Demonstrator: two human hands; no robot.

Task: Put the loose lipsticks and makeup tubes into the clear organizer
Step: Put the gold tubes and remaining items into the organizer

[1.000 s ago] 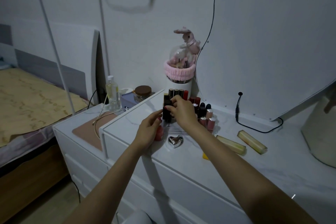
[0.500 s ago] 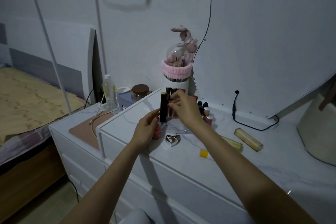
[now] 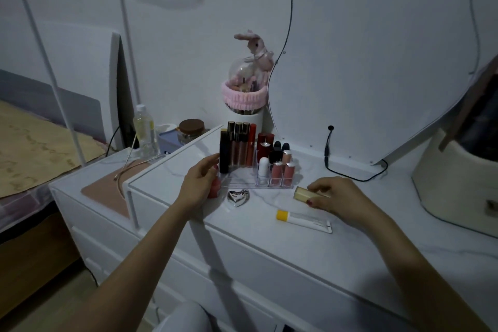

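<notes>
Hands apart: right (image 3: 341, 198) grips gold tube (image 3: 305, 193), left (image 3: 199, 182) beside organizer (image 3: 258, 178).

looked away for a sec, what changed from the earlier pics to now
The right hand left the organizer, leaving the black tube standing in it, moved right and took hold of a yellow tube. The left hand stayed beside the organizer; the heart compact stayed put.
</notes>
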